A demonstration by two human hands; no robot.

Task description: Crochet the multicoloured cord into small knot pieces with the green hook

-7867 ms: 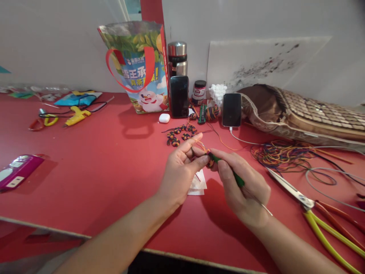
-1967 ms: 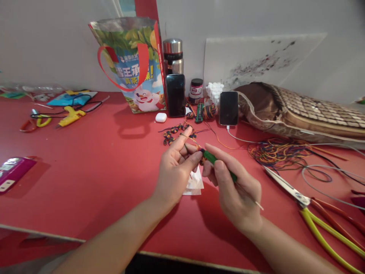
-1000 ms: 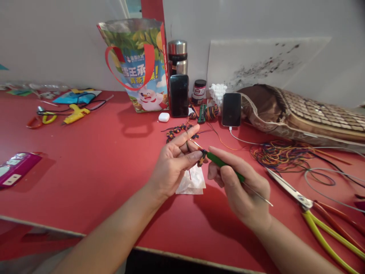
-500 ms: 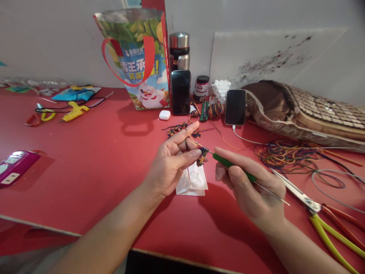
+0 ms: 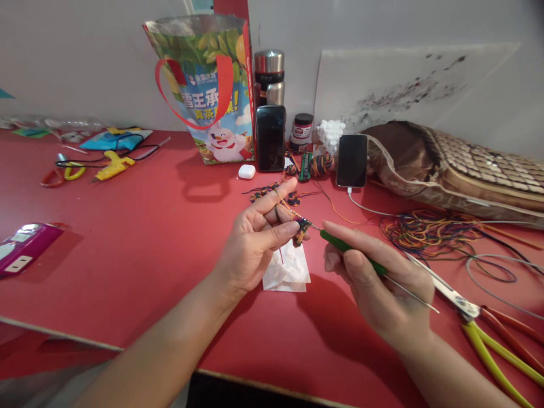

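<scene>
Between the thumb and fingers of my left hand [image 5: 259,241] is a small piece of multicoloured crochet [image 5: 302,229], dark with orange and yellow. Its yarn passes over my raised left index finger. My right hand [image 5: 378,277] grips the green handle of a crochet hook [image 5: 352,249]. The hook's metal shaft reaches left into the crochet piece, and its other thin end sticks out behind my hand. White tissue [image 5: 287,272] lies on the table below the piece. Behind my left fingers is a partly hidden chain of crocheted coils [image 5: 263,192].
Large scissors [image 5: 463,306] and a yarn tangle [image 5: 419,232] lie at right on the red table [image 5: 148,260]. At the back are a gift bag [image 5: 216,102], a flask [image 5: 270,73], two phones [image 5: 271,139] [image 5: 351,161] and a yarn ball [image 5: 322,164]. A yellow glue gun [image 5: 114,166] lies left.
My right hand has drawn the hook rightward, away from my left hand, baring more of its metal shaft. Both hands keep their holds; the view has shifted slightly.
</scene>
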